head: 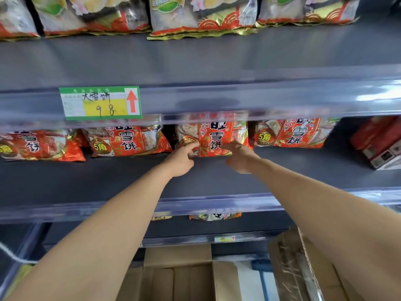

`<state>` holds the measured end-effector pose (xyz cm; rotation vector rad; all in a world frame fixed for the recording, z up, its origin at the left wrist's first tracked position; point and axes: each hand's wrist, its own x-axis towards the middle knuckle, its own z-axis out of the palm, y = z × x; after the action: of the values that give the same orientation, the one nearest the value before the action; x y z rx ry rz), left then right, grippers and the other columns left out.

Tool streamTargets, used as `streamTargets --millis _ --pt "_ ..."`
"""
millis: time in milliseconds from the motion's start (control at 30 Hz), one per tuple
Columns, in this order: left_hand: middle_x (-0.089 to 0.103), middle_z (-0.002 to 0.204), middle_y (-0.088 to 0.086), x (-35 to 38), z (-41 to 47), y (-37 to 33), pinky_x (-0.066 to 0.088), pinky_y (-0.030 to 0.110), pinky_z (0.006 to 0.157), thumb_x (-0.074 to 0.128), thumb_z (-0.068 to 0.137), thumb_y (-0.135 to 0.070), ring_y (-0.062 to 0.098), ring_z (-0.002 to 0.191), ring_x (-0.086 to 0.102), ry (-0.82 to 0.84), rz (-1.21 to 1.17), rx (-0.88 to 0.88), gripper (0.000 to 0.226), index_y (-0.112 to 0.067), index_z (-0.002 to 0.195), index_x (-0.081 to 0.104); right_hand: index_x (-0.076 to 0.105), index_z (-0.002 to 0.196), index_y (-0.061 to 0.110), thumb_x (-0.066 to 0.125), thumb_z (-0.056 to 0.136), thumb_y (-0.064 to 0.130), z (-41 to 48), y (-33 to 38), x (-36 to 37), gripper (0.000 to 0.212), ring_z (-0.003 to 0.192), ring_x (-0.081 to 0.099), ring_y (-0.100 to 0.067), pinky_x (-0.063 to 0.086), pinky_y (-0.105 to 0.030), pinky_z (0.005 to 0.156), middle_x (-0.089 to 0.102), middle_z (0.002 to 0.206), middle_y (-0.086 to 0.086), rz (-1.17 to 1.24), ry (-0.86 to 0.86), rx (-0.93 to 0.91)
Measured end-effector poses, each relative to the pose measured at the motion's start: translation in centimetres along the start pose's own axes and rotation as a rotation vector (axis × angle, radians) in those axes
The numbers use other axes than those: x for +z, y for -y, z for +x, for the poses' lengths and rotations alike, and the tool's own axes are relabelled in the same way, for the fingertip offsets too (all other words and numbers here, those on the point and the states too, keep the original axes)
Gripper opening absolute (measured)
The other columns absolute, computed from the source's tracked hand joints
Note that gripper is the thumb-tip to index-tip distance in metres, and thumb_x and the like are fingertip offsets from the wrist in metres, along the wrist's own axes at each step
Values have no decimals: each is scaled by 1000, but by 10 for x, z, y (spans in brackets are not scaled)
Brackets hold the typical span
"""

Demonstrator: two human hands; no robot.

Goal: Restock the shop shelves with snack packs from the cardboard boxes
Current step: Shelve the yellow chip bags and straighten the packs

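Four packs in a row: red snack packs stand at the back of the middle shelf [108, 177]: a far-left pack [32, 146], a second pack [125, 141], the centre pack [214, 137] and a right pack [290, 133].
Task's thing: the centre pack stands upright on the middle shelf, between the second pack and the right pack, with a gap on each side.
In the way: the front rail [260, 98] of the shelf above hides the tops of all four packs; both forearms reach in over the middle shelf's own front edge.
Price label [101, 103]: green and yellow, clipped into that front rail above the second pack, with a red arrow pointing up.
Upper shelf: pale packs [201, 16] with red and gold bottom seams stand side by side.
Far right: red boxes [377, 142] sit on the middle shelf, well apart from the right pack.
Below: an open cardboard box [178, 276] sits under the shelves, flaps spread; lower packs [214, 216] peek out beneath the middle shelf's edge.
Left hand [181, 159]: fingers [192, 148] curled, thumb and forefinger pinching the centre pack's lower left corner.
Right hand [240, 157]: fingers [226, 146] fairly straight and close together, tips touching the centre pack's lower right front; thumb spread away beneath, gripping nothing.
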<state>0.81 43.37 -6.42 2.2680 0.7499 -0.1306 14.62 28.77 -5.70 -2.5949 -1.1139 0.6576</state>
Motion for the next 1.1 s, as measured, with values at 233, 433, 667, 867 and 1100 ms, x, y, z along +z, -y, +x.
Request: streamTargets --millis 233,433,667,867,1100 --pt "51 131 5 11 -2 -17 44 33 99 48 94 -5 22 118 51 22 6 30 59 -31 145 35 52 134 29 44 92 10 -22 -29 -20 46 110 60 -28 52 -28 77 52 139 -7 38 -87 50" --pt "41 141 7 22 6 -45 47 25 72 47 93 2 16 87 54 -15 -61 103 71 -37 148 24 33 145 27 53 89 13 -38 -58 -52 61 135 26 -36 31 -49 107 26 148 -15 -71 -418 319" --pt "22 149 11 28 29 -55 48 29 83 51 90 2 29 120 47 -124 -78 87 78 -45 147 23 8 153 24 48 93 31 -18 -87 -76 73 147 -11 -34 9 -52 119 -5 161 -9 -11 -385 327" --pt "21 142 12 31 38 -57 40 31 92 52 91 0 31 125 39 -181 -17 36 79 -49 145 23 19 152 17 53 80 13 -6 -95 -84 79 146 13 -33 23 -42 118 16 158 -10 54 -391 293" --pt "25 128 5 43 21 -51 33 43 106 51 91 -3 34 129 30 -142 69 31 86 -53 146 9 14 152 25 50 86 10 -24 -85 -56 76 146 1 -37 10 -48 118 4 160 -12 -76 -487 196"
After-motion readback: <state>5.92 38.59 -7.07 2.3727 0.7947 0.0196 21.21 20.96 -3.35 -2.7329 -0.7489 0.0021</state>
